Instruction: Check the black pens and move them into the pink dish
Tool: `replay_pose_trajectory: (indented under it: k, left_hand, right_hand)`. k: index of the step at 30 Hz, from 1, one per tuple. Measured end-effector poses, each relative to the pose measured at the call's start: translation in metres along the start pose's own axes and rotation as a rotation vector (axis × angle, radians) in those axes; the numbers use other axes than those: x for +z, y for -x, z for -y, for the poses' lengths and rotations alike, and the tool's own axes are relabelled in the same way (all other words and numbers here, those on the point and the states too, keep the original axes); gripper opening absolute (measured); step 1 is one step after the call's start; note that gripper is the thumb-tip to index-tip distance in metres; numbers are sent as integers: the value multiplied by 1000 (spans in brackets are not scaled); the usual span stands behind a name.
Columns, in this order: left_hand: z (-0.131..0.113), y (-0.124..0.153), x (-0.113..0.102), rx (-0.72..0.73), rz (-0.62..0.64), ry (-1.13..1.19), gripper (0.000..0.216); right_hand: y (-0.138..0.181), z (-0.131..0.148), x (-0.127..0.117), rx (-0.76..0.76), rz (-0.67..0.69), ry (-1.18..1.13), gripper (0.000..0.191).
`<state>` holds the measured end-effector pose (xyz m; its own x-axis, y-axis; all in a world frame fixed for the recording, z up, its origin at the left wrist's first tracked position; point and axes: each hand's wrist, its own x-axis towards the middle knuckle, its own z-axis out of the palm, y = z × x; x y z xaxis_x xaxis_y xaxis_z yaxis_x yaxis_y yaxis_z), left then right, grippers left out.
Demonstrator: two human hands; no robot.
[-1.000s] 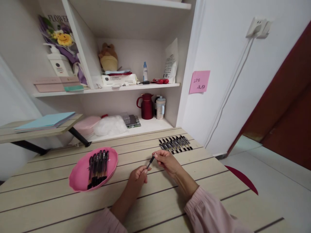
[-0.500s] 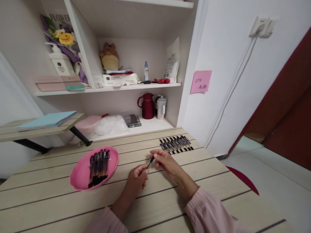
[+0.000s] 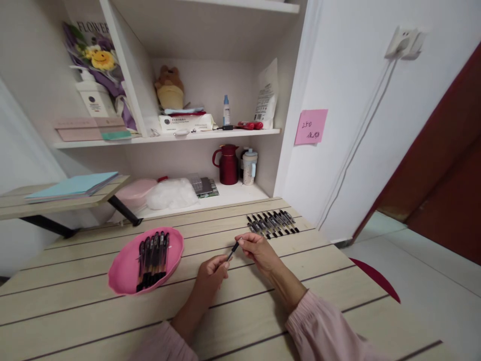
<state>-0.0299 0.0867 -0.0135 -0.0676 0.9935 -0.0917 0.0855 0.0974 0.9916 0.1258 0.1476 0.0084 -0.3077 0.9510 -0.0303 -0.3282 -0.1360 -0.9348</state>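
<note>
Pen is being gripped by near-closed left hand and pinching right hand, slippage perhaps being invited by slight fingertip contact.

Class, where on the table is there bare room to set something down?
Bare table shows between the tray and the pen rows; right of the right hand; and on the tray's near side, left of the left hand. Crowded: the pen rows, the tray's right half, with more pens, and between the hands, around the held pen.
</note>
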Motion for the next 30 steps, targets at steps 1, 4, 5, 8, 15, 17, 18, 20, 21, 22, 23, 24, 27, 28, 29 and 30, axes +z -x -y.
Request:
replay_pose_trajectory:
  k: [1, 4, 5, 8, 15, 17, 18, 20, 21, 22, 23, 24, 27, 28, 29, 30]
  left_hand:
    - [0, 0, 0, 2, -3, 1, 43]
    - [0, 0, 1, 4, -21, 6, 42]
    - [-1, 0, 2, 1, -28, 8, 42]
    - [-1, -1, 2, 3, -31, 42, 42]
    - [1, -2, -1, -14, -34, 115, 45]
    - [3, -3, -1, -1, -31, 127, 47]
    - [3, -4, -1, 0, -26, 132, 47]
    - [5, -5, -1, -5, -16, 146, 49]
    - [5, -5, -1, -10, -16, 152, 49]
    - [6, -6, -1, -17, -21, 157, 50]
    - [6, -6, -1, -25, -27, 158, 50]
    - [6, -6, -2, -33, -31, 158, 50]
    - [5, -5, -2, -47, -29, 160, 48]
    - [6, -6, -2, -51, -26, 162, 48]
    - [6, -6, -2, -52, -26, 165, 48]
    - [6, -7, -2, -57, -30, 165, 49]
  right_hand:
    - [0, -1, 0, -5, -9, 5, 31]
    - [-1, -2, -1, -17, 4, 35, 31]
    - [-1, 0, -3, -26, 22, 53, 31]
    - [-7, 12, -14, -108, -12, 139, 36]
    - [-38, 39, -44, -221, -442, 1128, 27]
    - [-45, 37, -41, -184, -416, 1315, 20]
    - [-49, 34, -37, -164, -409, 1403, 18]
    - [-54, 27, -29, -130, -402, 1532, 17]
    - [-56, 24, -25, -117, -398, 1576, 18]
    - [-58, 22, -21, -105, -394, 1612, 19]
    - [-60, 20, -18, -93, -388, 1648, 21]
    - [-60, 18, -16, -82, -382, 1680, 22]
    - [-59, 14, -11, -62, -355, 1751, 24]
    - [-57, 13, -9, -61, -343, 1766, 25]
    - [-55, 11, -7, -62, -327, 1776, 25]
    - [-52, 9, -4, -65, -308, 1781, 25]
